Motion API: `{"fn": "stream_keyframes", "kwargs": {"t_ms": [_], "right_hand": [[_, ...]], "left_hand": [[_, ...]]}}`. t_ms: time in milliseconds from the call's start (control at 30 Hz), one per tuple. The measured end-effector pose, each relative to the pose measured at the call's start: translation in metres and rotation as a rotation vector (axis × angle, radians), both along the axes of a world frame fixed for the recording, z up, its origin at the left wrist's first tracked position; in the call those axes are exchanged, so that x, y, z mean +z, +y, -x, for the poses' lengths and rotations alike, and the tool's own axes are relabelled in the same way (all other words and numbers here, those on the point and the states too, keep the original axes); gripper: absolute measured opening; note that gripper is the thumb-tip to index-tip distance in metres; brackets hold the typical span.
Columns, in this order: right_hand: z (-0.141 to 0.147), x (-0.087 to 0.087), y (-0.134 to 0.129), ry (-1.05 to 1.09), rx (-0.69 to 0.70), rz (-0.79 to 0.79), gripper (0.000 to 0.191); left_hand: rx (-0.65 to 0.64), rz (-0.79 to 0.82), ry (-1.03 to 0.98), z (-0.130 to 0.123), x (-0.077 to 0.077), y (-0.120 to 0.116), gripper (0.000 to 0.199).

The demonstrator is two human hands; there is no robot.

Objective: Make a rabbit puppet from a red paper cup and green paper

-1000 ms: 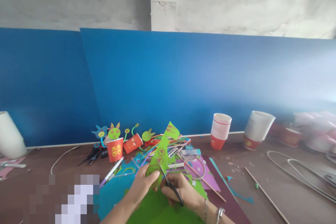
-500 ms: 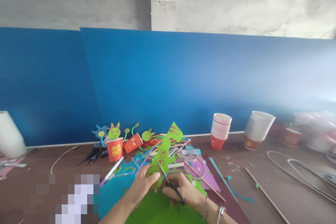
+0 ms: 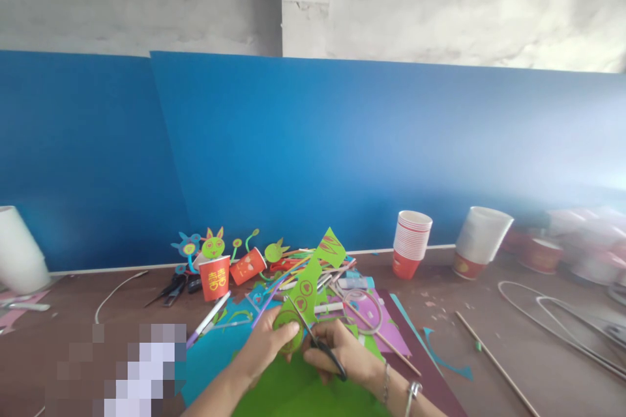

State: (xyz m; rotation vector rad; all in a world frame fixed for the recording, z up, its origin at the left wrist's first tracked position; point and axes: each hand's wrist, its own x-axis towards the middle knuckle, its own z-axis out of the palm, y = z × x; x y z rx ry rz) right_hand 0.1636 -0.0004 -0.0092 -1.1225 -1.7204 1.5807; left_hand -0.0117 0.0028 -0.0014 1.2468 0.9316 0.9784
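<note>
In the head view, my left hand [image 3: 267, 342] pinches a piece of green paper [image 3: 304, 292] that bears drawn circles and hearts. The strip of paper stretches up and to the right, ending in a part with red pointed shapes. My right hand [image 3: 337, 352] is closed on black-handled scissors [image 3: 328, 357]. Their blades lie across the paper just above my left thumb, beside a larger drawn circle. Whether the blades are parted is hard to make out. Below both hands lies a larger green sheet [image 3: 298, 388], partly covered by my wrists.
Red paper cups [image 3: 215, 278] with paper animal figures stand at the back left. Pencils and markers lie piled behind my hands. Stacked cups [image 3: 412, 244] and another tilted stack [image 3: 482, 241] stand right. A thin stick [image 3: 496, 365] and a looped cable [image 3: 552, 319] lie at right.
The green paper has shifted slightly to the right and turned a little. The scissors' blades have moved slightly with it; both hands keep their hold.
</note>
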Motion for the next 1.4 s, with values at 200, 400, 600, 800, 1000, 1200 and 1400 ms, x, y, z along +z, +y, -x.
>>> {"fn": "stream_keyframes", "kwargs": {"t_ms": [200, 400, 600, 800, 1000, 1200, 1400], "right_hand": [[-0.002, -0.001, 0.001, -0.015, 0.002, 0.009, 0.028], [-0.001, -0.003, 0.002, -0.015, -0.039, 0.001, 0.031], [0.004, -0.005, 0.001, 0.055, -0.098, 0.006, 0.035], [0.006, -0.007, -0.001, 0.071, -0.070, -0.018, 0.039], [0.007, -0.012, -0.001, 0.096, -0.076, -0.036, 0.042], [0.005, -0.009, -0.001, 0.071, -0.074, -0.055, 0.038], [0.003, -0.010, 0.000, 0.048, -0.075, -0.033, 0.036]], "left_hand": [[0.006, 0.032, -0.009, 0.002, 0.003, 0.000, 0.032], [0.045, 0.057, -0.077, -0.002, -0.001, 0.001, 0.030], [0.178, 0.061, -0.142, -0.010, -0.004, -0.001, 0.037], [0.210, 0.050, -0.081, -0.013, -0.004, -0.006, 0.038], [0.164, 0.013, -0.077, -0.011, -0.005, -0.005, 0.030], [0.161, 0.025, -0.058, -0.010, -0.002, -0.004, 0.036], [0.158, 0.038, -0.053, -0.010, -0.001, -0.002, 0.040]]}}
